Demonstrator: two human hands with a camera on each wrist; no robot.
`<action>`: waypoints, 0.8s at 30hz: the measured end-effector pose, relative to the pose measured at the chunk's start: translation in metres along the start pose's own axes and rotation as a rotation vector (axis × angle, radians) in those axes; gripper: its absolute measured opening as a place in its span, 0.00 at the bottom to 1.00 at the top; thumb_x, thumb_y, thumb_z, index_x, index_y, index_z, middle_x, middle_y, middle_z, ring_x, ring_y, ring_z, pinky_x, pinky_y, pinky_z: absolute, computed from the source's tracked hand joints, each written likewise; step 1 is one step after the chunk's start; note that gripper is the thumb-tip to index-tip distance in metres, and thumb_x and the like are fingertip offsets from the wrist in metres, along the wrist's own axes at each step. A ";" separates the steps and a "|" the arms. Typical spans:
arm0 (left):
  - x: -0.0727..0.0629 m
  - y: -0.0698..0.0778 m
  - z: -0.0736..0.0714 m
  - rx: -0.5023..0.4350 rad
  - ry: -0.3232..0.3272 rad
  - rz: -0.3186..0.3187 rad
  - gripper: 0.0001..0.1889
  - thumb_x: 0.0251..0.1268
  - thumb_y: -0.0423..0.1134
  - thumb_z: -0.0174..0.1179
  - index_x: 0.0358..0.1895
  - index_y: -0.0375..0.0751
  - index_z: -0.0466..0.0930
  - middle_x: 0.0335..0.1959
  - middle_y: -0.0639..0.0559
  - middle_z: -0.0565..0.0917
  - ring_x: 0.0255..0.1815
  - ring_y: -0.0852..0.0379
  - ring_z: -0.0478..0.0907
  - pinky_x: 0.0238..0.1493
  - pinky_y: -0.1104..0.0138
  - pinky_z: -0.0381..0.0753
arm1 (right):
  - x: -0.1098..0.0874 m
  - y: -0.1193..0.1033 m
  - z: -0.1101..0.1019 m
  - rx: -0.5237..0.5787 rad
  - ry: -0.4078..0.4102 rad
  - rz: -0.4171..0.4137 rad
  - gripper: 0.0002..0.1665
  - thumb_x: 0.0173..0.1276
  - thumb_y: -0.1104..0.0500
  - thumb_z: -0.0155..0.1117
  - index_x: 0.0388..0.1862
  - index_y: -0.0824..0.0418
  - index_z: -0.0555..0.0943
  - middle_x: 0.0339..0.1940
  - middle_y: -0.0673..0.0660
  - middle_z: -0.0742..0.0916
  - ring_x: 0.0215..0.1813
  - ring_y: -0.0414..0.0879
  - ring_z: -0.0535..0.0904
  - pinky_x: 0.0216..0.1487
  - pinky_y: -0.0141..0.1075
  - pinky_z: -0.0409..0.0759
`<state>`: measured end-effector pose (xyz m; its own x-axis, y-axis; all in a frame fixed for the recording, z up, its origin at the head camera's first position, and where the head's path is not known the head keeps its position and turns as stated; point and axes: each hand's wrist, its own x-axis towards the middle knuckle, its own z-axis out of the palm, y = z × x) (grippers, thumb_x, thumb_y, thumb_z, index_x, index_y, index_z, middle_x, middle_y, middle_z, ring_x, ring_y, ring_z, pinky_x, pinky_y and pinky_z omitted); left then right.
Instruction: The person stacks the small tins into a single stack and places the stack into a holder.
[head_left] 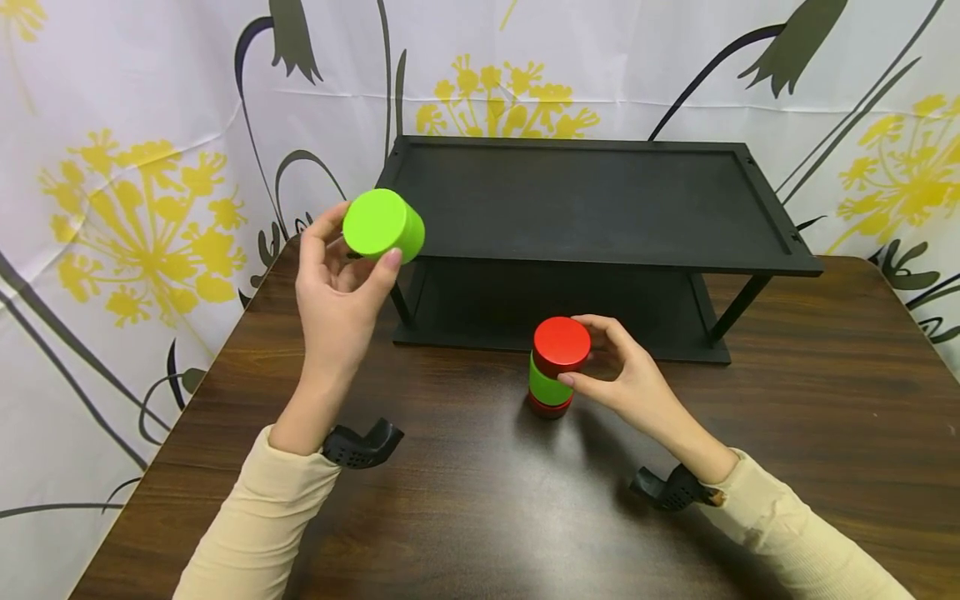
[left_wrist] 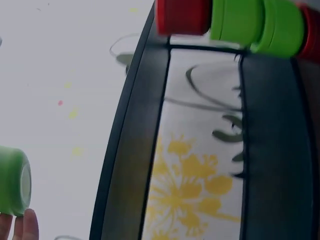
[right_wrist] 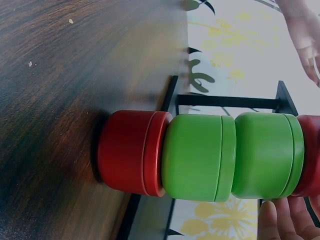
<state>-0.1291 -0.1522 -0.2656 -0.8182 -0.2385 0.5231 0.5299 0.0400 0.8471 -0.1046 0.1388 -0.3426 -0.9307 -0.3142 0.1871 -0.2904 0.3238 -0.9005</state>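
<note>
My left hand [head_left: 335, 293] holds a bright green lidded canister [head_left: 382, 223] up in the air between thumb and fingers, tilted, at the left end of the rack. On the table in front of the rack stands a stack of canisters. A red canister [right_wrist: 127, 152] is at its base, then a green canister [right_wrist: 195, 156], a second green canister [right_wrist: 265, 155] and a red canister [head_left: 562, 343] on top. With thumb and fingers, my right hand [head_left: 637, 379] grips that top red canister from the right side. The left wrist view also shows the raised green canister [left_wrist: 12, 180].
A black two-tier rack [head_left: 585, 200] stands at the back of the dark wooden table [head_left: 465, 500], just behind the stack. Behind it hangs a white curtain [head_left: 180, 67] with yellow and grey flower prints. Each wrist wears a black camera mount [head_left: 363, 444].
</note>
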 end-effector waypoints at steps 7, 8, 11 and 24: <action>-0.015 0.002 0.020 0.100 -0.148 -0.028 0.32 0.53 0.25 0.63 0.64 0.33 0.65 0.58 0.50 0.71 0.51 0.60 0.73 0.49 0.79 0.78 | 0.001 0.000 0.000 -0.006 0.002 -0.012 0.37 0.57 0.62 0.72 0.65 0.53 0.68 0.54 0.51 0.81 0.54 0.34 0.76 0.58 0.37 0.80; -0.017 0.002 0.023 0.111 -0.171 -0.026 0.33 0.53 0.25 0.63 0.64 0.33 0.64 0.59 0.48 0.71 0.52 0.60 0.73 0.49 0.79 0.77 | 0.001 0.000 0.000 -0.007 0.003 -0.014 0.37 0.57 0.62 0.72 0.65 0.53 0.68 0.54 0.51 0.81 0.54 0.34 0.76 0.58 0.37 0.80; -0.023 0.002 0.029 0.133 -0.235 -0.020 0.33 0.52 0.25 0.64 0.65 0.31 0.64 0.61 0.43 0.70 0.53 0.60 0.72 0.48 0.79 0.77 | 0.001 0.001 0.000 -0.010 0.005 -0.018 0.37 0.57 0.62 0.72 0.65 0.53 0.68 0.54 0.51 0.81 0.54 0.34 0.76 0.58 0.38 0.80; -0.044 -0.005 0.054 0.171 -0.446 -0.023 0.33 0.52 0.28 0.68 0.64 0.34 0.66 0.56 0.42 0.71 0.49 0.51 0.77 0.49 0.74 0.81 | 0.000 0.001 0.000 -0.003 0.002 -0.013 0.38 0.57 0.63 0.72 0.65 0.54 0.67 0.54 0.52 0.81 0.53 0.34 0.76 0.55 0.28 0.79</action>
<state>-0.1075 -0.0899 -0.2874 -0.8651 0.1972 0.4611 0.4966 0.2081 0.8427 -0.1050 0.1388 -0.3434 -0.9272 -0.3166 0.1999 -0.3035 0.3226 -0.8966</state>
